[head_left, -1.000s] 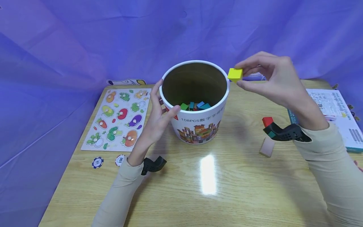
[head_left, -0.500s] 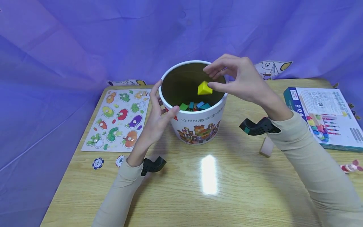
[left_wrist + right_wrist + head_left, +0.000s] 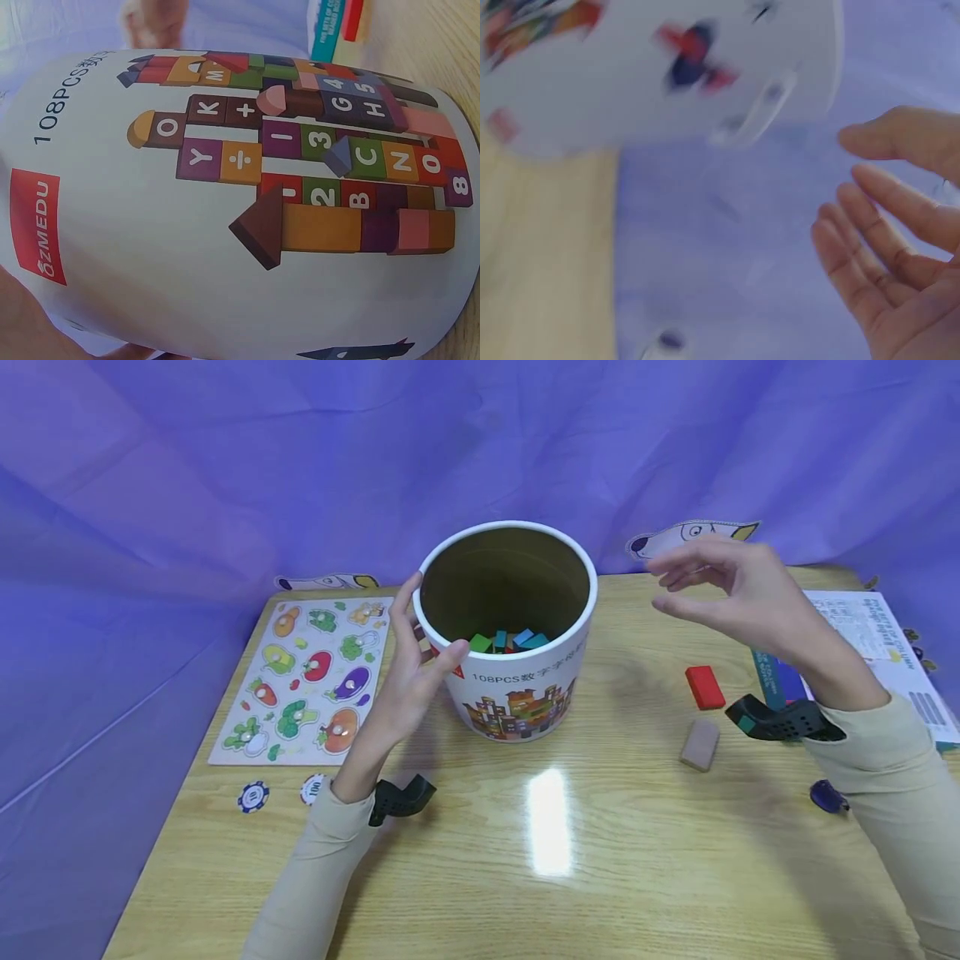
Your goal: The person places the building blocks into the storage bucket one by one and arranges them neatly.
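Observation:
A white bucket (image 3: pixel 517 681) printed with toy buildings stands upright on the table. My left hand (image 3: pixel 408 685) holds its left side, thumb at the front rim and fingers round the outer wall. Low inside lie several wooden blocks (image 3: pixel 501 642) in green, teal, blue and red; no yellow one shows among them. My right hand (image 3: pixel 731 581) hangs in the air right of the bucket, fingers bent loosely with a gap to the thumb and nothing between them. Below it on the table are a red block (image 3: pixel 705 687) and a plain wooden block (image 3: pixel 700 745).
At left lies a vegetable puzzle board (image 3: pixel 300 681), with a blue-edged poker chip (image 3: pixel 253 796) and another chip (image 3: pixel 312 789) in front. A boxed set (image 3: pixel 862 635) lies at right, partly behind my forearm. Near that sleeve is a small dark blue object (image 3: pixel 827 796). A purple curtain (image 3: pixel 480 443) closes the back.
My right hand carried a yellow block over the bucket and let it drop inside, then moved back out to the right. My left hand has stayed at the bucket.

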Available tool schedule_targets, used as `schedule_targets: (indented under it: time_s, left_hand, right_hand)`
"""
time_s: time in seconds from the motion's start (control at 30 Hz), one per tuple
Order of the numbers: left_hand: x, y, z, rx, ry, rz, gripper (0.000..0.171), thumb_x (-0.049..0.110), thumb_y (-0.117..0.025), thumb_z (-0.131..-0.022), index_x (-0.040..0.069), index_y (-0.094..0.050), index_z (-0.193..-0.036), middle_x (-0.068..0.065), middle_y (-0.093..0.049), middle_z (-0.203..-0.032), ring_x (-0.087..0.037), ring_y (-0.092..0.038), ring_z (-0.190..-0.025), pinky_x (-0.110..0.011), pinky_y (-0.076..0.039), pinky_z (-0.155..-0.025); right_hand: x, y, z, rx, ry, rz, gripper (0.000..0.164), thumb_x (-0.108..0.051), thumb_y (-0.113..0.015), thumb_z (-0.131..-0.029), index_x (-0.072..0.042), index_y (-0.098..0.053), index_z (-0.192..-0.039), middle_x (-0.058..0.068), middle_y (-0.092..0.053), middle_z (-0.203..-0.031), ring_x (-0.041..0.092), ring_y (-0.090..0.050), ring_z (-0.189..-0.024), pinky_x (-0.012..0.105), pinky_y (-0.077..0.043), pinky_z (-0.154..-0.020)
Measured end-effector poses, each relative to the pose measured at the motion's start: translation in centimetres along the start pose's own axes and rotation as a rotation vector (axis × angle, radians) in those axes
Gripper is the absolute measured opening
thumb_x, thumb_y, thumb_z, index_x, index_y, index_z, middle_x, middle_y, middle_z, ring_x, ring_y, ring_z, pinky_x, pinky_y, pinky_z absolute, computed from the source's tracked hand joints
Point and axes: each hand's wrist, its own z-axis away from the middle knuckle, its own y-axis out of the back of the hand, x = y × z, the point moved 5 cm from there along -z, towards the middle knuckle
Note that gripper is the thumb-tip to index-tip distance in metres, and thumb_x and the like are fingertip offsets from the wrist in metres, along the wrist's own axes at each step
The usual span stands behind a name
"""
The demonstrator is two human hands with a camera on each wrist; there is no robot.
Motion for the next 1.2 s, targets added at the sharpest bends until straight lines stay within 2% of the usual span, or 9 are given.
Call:
schedule_targets:
  time_s: [0.1,0.23,0.3,0.4,0.47,0.5,0.73,0.97,1.2]
  left_hand:
    - [-0.1,0.1,0.0,0.001,-0.001,0.006,0.098,0.068,-0.064,-0.080,0.036,-0.005,-0.152,-0.018,-0.022,-0.154,-0.038,-0.039,-0.134,-0.061,-0.042,-0.100]
    - [-0.2,0.1,-0.1,-0.004,-0.005,0.023,0.100,0.067,-0.065,-0.080,0.035,-0.004,-0.152,-0.018,-0.022,-0.154,-0.042,-0.037,-0.136,-0.061,-0.043,-0.100]
    - [-0.1,0.1,-0.1,-0.002,-0.006,0.028,0.101,0.068,-0.065,-0.079,0.036,-0.004,-0.152,-0.018,-0.022,-0.153,-0.043,-0.037,-0.135,-0.060,-0.044,-0.098]
    - [-0.1,0.1,-0.1,0.001,-0.008,0.023,0.100,0.068,-0.065,-0.079,0.036,-0.004,-0.152,-0.018,-0.022,-0.153,-0.045,-0.035,-0.136,-0.060,-0.045,-0.098]
    - [-0.1,0.1,-0.1,0.002,-0.006,0.016,0.100,0.068,-0.065,-0.079,0.036,-0.005,-0.152,-0.018,-0.022,-0.153,-0.044,-0.034,-0.136,-0.061,-0.044,-0.098]
    - [-0.1,0.1,-0.1,0.003,-0.004,0.013,0.100,0.068,-0.065,-0.079,0.036,-0.005,-0.152,-0.018,-0.022,-0.154,-0.044,-0.034,-0.136,-0.061,-0.044,-0.098]
    - [-0.2,0.0,-0.1,-0.003,-0.002,0.026,0.099,0.067,-0.065,-0.079,0.036,-0.005,-0.152,-0.016,-0.022,-0.154,-0.042,-0.031,-0.138,-0.061,-0.042,-0.099]
    - [-0.1,0.0,0.0,-0.004,-0.010,0.026,0.099,0.065,-0.066,-0.080,0.035,-0.005,-0.152,-0.017,-0.021,-0.154,-0.042,-0.030,-0.138,-0.062,-0.042,-0.099]
    - [-0.2,0.1,-0.1,-0.004,-0.010,0.028,0.097,0.063,-0.066,-0.081,0.034,-0.005,-0.152,-0.016,-0.022,-0.154,-0.041,-0.030,-0.139,-0.062,-0.040,-0.101]
  right_hand:
    - [2.4,0.2,1.5,-0.034,-0.064,0.155,0.035,-0.013,-0.076,-0.085,-0.013,-0.068,-0.119,-0.003,-0.063,-0.110,-0.001,-0.059,-0.091,0.003,-0.039,-0.084]
    - [5.7,-0.2,3.5,-0.097,-0.150,0.252,0.038,-0.016,-0.077,-0.084,-0.010,-0.067,-0.120,0.008,-0.064,-0.116,-0.007,-0.057,-0.089,0.002,-0.037,-0.080]
    - [7.3,-0.4,4.5,-0.127,-0.218,0.265,0.040,-0.016,-0.076,-0.085,-0.008,-0.065,-0.122,0.014,-0.063,-0.120,0.003,-0.061,-0.096,0.010,-0.044,-0.084]
    - [9.1,-0.9,5.9,-0.153,-0.323,0.294,0.042,-0.017,-0.072,-0.088,-0.005,-0.061,-0.127,0.020,-0.058,-0.125,0.027,-0.062,-0.106,0.035,-0.052,-0.088]
    - [9.9,-1.4,6.7,-0.162,-0.382,0.294,0.044,-0.017,-0.070,-0.089,-0.001,-0.059,-0.129,0.025,-0.055,-0.126,0.043,-0.058,-0.109,0.052,-0.050,-0.087]
    - [10.3,-1.7,7.0,-0.160,-0.406,0.295,0.044,-0.016,-0.069,-0.090,0.001,-0.058,-0.128,0.027,-0.054,-0.125,0.045,-0.058,-0.109,0.056,-0.049,-0.086]
    - [11.7,-3.5,8.8,-0.125,-0.523,0.326,0.050,-0.018,-0.064,-0.091,0.010,-0.051,-0.131,0.035,-0.045,-0.124,0.048,-0.053,-0.109,0.055,-0.048,-0.082]
    - [12.2,-5.0,9.1,-0.107,-0.530,0.272,0.057,-0.014,-0.061,-0.092,0.011,-0.040,-0.139,0.036,-0.040,-0.132,0.047,-0.050,-0.112,0.057,-0.047,-0.087]
    - [12.0,-6.3,8.6,-0.014,-0.465,0.210,0.051,-0.005,-0.065,-0.088,0.009,-0.047,-0.134,0.029,-0.053,-0.121,0.042,-0.057,-0.105,0.053,-0.047,-0.091]
